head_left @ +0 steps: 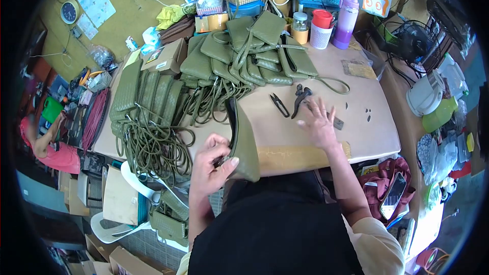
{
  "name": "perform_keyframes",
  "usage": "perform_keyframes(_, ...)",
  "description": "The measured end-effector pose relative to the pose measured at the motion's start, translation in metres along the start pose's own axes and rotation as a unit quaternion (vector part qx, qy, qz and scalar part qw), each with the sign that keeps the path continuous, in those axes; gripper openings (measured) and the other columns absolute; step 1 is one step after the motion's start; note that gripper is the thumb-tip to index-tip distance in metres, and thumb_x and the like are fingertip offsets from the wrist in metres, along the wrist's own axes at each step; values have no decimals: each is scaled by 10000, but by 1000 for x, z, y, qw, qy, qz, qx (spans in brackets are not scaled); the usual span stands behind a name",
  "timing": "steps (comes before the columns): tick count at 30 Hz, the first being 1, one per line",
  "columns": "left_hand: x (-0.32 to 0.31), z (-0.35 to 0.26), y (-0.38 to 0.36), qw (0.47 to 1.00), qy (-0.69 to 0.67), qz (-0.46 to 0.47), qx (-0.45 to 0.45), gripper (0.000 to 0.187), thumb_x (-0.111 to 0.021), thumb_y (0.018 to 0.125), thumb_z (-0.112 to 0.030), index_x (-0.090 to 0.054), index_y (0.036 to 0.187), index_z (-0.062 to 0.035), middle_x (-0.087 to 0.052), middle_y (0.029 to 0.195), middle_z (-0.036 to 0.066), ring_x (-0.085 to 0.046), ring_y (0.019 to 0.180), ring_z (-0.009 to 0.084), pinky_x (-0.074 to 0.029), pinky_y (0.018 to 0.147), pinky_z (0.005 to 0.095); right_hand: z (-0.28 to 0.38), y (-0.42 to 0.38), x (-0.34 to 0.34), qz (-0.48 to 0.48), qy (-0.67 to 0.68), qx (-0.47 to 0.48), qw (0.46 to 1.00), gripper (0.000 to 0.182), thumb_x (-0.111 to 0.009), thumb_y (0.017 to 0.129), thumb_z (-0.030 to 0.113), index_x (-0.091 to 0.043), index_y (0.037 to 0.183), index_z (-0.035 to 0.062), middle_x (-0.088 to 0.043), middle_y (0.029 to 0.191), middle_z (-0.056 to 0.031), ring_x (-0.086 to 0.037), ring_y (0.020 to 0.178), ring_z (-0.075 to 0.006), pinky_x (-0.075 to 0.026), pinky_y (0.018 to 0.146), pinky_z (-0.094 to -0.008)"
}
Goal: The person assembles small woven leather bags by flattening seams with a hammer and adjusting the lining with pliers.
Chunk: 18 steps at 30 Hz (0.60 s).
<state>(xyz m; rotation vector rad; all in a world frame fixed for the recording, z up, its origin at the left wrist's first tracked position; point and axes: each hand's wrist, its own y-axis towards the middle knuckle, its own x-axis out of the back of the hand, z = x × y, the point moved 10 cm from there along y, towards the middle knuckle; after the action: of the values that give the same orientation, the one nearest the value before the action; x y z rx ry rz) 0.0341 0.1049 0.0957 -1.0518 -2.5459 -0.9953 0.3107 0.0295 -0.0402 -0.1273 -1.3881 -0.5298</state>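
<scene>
Fingers closed, my left hand (210, 165) grips a green pouch (245, 145) by its edge, at the near side of the table. The pouch stands tilted, its dark opening facing left. My right hand (320, 124) is spread over the tabletop, its fingers apart beside dark pliers (301, 102) and over a small grey metal piece (338, 123). Just left of the pliers lie small black snips (279, 105). Several woven green pouches (239, 53) are heaped at the back, and another stack with looped straps (147, 94) is at the left.
A purple bottle (346, 23), a red-lidded cup (321, 29) and a jar (300, 26) stand at the back right. Brown tape (290, 157) runs along the front edge. A fan (413, 40) and a white kettle (427, 94) are at the right. Another person (53, 155) is at far left.
</scene>
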Motion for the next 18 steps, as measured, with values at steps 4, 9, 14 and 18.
perform_keyframes(4, -18, -8, -2, 996, -3, 85, -30, 209, -755, 751, -119, -597, 782, 13, -592, 900, 133, -582, 725, 200, -457, 629, 290, -26, 19, -11, -1, -50, 6, 999, 554, -511, 942, 446, -456, 1408, 152, -285, 1534, -113, -205, 1437, -343, -101, 1118, -661)
perform_keyframes(9, -43, 4, 8, 977, 163, 137, -11, 199, -655, 774, 40, -689, 942, -62, -650, 970, 83, -646, 845, 271, -524, 716, 361, -10, 31, 39, 64, 443, 0, 894, 570, -590, 911, 361, -450, 1404, 111, -404, 1462, -146, -280, 1410, -342, -195, 1141, -544)
perform_keyframes(14, -30, 28, 8, 975, 205, 80, -24, 193, -670, 754, 42, -678, 923, -53, -652, 961, 93, -640, 836, 286, -516, 745, 348, 73, -8, 70, 163, 407, 230, 869, 567, -744, 795, 183, -536, 1312, 77, -592, 1266, -152, -534, 1220, -280, -406, 1027, -338)
perform_keyframes(18, -5, 46, 0, 982, 163, -61, 79, 171, -745, 777, -106, -654, 900, -30, -658, 828, 115, -654, 738, 253, -501, 665, 354, 45, -7, 49, 67, 431, 59, 898, 319, -768, 769, 124, -650, 1045, 17, -697, 874, -123, -660, 783, -201, -504, 755, -337)
